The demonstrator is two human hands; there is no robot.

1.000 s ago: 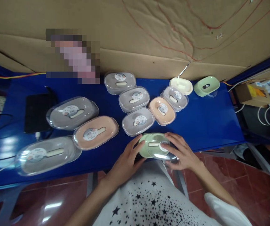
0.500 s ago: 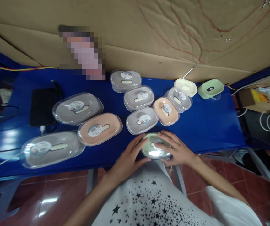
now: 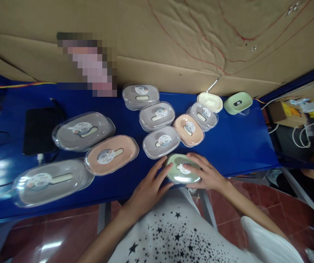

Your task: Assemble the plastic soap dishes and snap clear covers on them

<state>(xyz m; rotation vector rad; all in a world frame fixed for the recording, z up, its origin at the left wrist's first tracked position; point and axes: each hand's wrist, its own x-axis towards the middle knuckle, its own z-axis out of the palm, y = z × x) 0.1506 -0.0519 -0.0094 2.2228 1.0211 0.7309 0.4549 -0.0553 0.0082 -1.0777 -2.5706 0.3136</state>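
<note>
At the front edge of the blue table, a green oval box (image 3: 183, 176) under a clear plastic cover sits between my hands, a round white label on its top. My left hand (image 3: 153, 184) curves around its left end, fingertips on the rim. On the right end, my right hand (image 3: 207, 171) grips it, with a finger across the label. Just behind it are a grey oval box (image 3: 161, 142) and a peach one (image 3: 189, 129), both clear-covered and labelled.
More clear-covered boxes stand to the left, including a peach one (image 3: 112, 155) and a grey one (image 3: 53, 182). A cream tray (image 3: 210, 102) and an uncovered green box (image 3: 238, 103) are at the back right. A black device (image 3: 40, 129) with a cable lies left. Cardboard (image 3: 168, 40) lines the back.
The camera view has shifted slightly, so the boxes on the table appear further left. My right-hand fingers have shifted on the green box, showing more of its top and label.
</note>
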